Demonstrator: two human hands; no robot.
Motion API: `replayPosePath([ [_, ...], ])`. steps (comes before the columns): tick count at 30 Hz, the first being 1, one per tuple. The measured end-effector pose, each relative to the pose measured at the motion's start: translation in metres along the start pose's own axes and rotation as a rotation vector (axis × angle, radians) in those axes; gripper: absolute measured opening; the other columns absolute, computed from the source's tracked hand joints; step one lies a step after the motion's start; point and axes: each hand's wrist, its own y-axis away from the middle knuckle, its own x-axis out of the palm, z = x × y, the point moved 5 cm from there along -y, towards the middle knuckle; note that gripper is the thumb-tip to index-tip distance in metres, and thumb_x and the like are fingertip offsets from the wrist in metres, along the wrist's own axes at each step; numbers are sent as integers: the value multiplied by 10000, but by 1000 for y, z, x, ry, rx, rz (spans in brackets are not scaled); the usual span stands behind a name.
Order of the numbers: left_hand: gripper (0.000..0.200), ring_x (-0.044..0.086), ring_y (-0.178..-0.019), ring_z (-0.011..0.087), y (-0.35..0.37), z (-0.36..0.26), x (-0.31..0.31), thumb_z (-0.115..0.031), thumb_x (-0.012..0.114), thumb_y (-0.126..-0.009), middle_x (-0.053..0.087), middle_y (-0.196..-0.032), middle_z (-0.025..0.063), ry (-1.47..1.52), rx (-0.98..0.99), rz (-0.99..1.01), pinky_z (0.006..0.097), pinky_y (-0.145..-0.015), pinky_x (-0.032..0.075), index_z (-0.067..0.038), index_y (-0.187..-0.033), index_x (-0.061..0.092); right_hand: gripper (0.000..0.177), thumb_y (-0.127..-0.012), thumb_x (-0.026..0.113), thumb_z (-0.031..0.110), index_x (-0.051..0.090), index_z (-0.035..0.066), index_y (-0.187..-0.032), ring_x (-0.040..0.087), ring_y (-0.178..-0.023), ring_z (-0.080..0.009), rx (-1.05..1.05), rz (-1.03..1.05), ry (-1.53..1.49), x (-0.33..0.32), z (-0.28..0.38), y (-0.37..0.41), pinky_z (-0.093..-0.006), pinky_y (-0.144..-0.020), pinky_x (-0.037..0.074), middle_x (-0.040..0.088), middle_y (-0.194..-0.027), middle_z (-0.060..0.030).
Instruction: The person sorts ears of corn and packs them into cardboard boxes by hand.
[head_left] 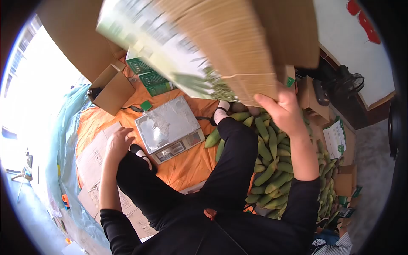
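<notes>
My right hand (285, 111) grips the lower corner of a large stack of flattened cardboard (212, 46), raised at the top and blurred by motion. Its printed side shows green plants. My left hand (120, 140) hangs with its fingers apart and holds nothing, beside my knee and left of the scale. The silver-topped scale (168, 123) stands on an orange sheet (191, 163) between my legs. Long green vegetables (272, 170) lie heaped to the right of my legs, below my right hand.
An open brown box (111, 91) and green printed boxes (151, 80) stand at the upper left. Flat cardboard (95, 157) lies at the left. At the right are a black fan (352, 83) and another box (312, 100). Part of a person in striped clothing (342, 245) shows at the lower right.
</notes>
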Motion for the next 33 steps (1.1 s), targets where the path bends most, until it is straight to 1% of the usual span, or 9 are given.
replayPosePath([
  [4, 284, 625, -890, 327, 42, -109, -29, -99, 668, -765, 636, -1019, 134, 173, 372, 124, 369, -778, 508, -46, -1043, 640, 147, -769, 675, 158, 604, 30, -788, 554, -671, -262, -317, 129, 284, 75, 26, -17, -358, -603, 454, 530, -696, -66],
  [7, 249, 625, -840, 289, 67, -149, -57, -40, 684, -710, 636, -948, 112, 132, 663, -107, 361, -754, 506, -42, -957, 656, 156, -746, 669, 195, 599, 56, -753, 563, -740, -264, -421, 254, 305, 140, 14, -19, -382, -616, 454, 566, -745, -37],
  [9, 263, 621, -837, 291, 70, -143, -62, -27, 689, -689, 632, -931, 109, 125, 657, -258, 367, -755, 502, -34, -950, 655, 134, -746, 663, 192, 600, 74, -742, 563, -759, -247, -453, 331, 334, 176, -7, -13, -376, -626, 455, 563, -744, -29],
  [10, 276, 617, -834, 293, 73, -139, -66, -13, 694, -669, 629, -914, 106, 118, 651, -408, 373, -757, 497, -26, -942, 655, 114, -746, 657, 190, 602, 92, -731, 563, -778, -231, -483, 407, 364, 192, -18, -8, -369, -637, 457, 560, -743, -22],
  [12, 352, 586, -954, 301, 69, -118, -57, 0, 700, -653, 618, -1004, 122, 177, 474, -413, 376, -833, 472, -12, -1001, 647, 102, -741, 658, 191, 606, 105, -730, 562, -787, -221, -504, 441, 423, 212, -39, -3, -363, -657, 458, 567, -755, -11],
  [17, 582, 476, -1158, 322, 45, -62, 9, -92, 740, -661, 537, -1228, 127, 91, 82, -228, 401, -983, 386, -64, -1215, 562, 100, -739, 665, 214, 620, 125, -740, 568, -819, -207, -518, 553, 476, 240, -91, 2, -358, -710, 454, 581, -772, 5],
  [25, 417, 570, -1027, 256, 11, -22, 62, -177, 691, -709, 641, -1038, 81, -306, -100, -74, 415, -883, 410, -115, -1117, 635, 115, -750, 677, 214, 665, 153, -846, 580, -929, -227, -268, 710, 621, 249, -145, 11, -389, -822, 433, 633, -859, -27],
  [31, 179, 619, -856, 313, -3, -15, 93, -242, 660, -738, 655, -847, 122, -395, -14, 21, 434, -731, 482, -114, -860, 686, 196, -738, 681, 221, 659, 122, -906, 552, -949, -216, -335, 418, 526, 206, -123, -1, -368, -831, 452, 610, -882, -31],
  [33, 198, 624, -802, 351, -2, -20, 91, -258, 653, -746, 648, -805, 162, -326, -171, 107, 456, -698, 490, -90, -850, 669, 173, -762, 659, 226, 656, 123, -900, 558, -935, -229, -238, 301, 416, 166, -117, -2, -365, -827, 455, 606, -887, -51],
])
